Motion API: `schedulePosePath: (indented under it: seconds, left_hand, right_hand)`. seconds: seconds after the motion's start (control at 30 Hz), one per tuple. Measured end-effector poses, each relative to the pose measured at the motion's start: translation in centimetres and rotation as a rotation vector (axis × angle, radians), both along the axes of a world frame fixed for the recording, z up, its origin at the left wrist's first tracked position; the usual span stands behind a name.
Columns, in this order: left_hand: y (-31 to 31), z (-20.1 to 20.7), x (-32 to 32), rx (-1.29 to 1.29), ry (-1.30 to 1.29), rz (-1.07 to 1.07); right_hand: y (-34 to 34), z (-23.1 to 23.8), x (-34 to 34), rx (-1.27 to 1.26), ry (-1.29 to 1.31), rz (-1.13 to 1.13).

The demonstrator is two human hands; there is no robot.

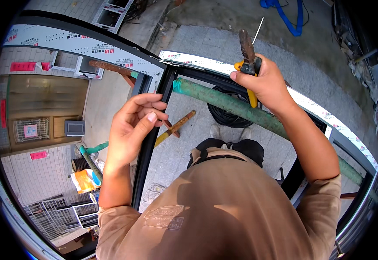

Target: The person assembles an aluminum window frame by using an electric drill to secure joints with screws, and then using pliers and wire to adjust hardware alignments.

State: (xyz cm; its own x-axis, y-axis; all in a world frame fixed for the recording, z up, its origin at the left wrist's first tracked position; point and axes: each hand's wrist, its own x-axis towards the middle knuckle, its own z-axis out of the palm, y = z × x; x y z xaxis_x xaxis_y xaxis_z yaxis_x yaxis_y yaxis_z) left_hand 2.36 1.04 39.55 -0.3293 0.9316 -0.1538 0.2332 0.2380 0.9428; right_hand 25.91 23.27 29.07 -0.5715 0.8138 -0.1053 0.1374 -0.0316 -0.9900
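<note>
My right hand point(265, 82) grips a pair of pliers point(246, 47) with rusty brown jaws pointing up and yellow-and-black handles. A thin metal rod point(258, 31) sticks up from the same grip; its lower end is hidden by the hand and pliers. Beneath that hand runs the far bar of a window frame point(206, 61), dark with white printed film. My left hand point(135, 125) hovers over the dark upright bar point(148, 160) of the frame. Its fingers are curled, with the thumb against them; anything pinched there is too small or hidden.
A green-wrapped pole point(236, 108) crosses under the frame, above a coil of black hose point(228, 119). Rusty bars point(176, 128) stand below the opening. To the left are a wooden door point(46, 99) and metal grilles point(57, 212). A blue strap point(293, 21) lies far right.
</note>
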Motion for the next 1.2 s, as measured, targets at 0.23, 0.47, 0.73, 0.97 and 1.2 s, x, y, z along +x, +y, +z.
schedulePosePath:
  seconds: [0.23, 0.47, 0.73, 0.97, 1.2]
  left_hand:
    - [3.5, -2.6, -0.9, -0.310, -0.148, -0.483]
    - [7.7, -4.5, -0.4, -0.272, -0.390, -0.743]
    - [8.7, -6.7, 3.8, -0.223, -0.373, -0.911]
    - [8.1, -7.6, 6.2, -0.110, -0.214, -0.854]
    - [11.3, -8.0, 7.7, -0.114, -0.337, -0.781]
  right_hand:
    - [-0.6, 1.2, -0.2, -0.159, 0.032, -0.043]
    - [-9.4, 4.3, -1.0, -0.376, 0.234, 0.129]
    - [-16.4, 1.4, -2.6, -0.244, 0.222, -0.138]
    - [-18.2, -1.6, -1.7, -0.051, 0.216, -0.345]
    - [-21.9, -7.9, 1.6, 0.315, 0.304, -0.720]
